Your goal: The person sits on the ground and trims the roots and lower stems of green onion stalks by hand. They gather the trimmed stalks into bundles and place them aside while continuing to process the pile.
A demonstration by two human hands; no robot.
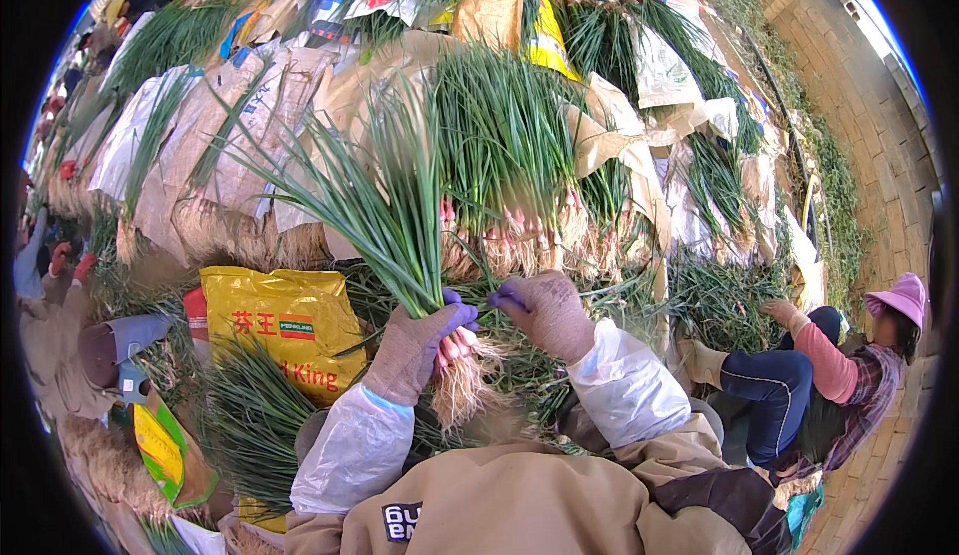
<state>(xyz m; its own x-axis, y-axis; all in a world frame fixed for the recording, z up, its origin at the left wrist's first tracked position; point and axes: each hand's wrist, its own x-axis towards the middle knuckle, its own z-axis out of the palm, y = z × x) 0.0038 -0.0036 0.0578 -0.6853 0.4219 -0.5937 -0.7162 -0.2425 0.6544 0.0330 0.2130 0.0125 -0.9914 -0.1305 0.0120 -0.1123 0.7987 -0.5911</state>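
Observation:
My left hand (419, 341), in a glove with purple fingertips, grips a bunch of green onions or young garlic (408, 233). Long green leaves fan up and away from the fist. Below it hang pinkish bulbs (458, 345) and pale stringy roots (458, 394). Just right of the bunch is my right hand (543, 308), gloved alike, with thumb and fingers drawn together. Whether anything thin is pinched in those fingertips cannot be made out. Beyond both hands lies a row of the same plants (509, 135), roots towards me.
At left stands a yellow plastic sack (281, 323) bearing writing, beside a leafy heap (255, 420). Leaf litter (719, 300) covers the ground. Woven sacks (255, 128) lie over more plants. A person in a pink hat (846, 383) sits at right; other workers are at left and far back.

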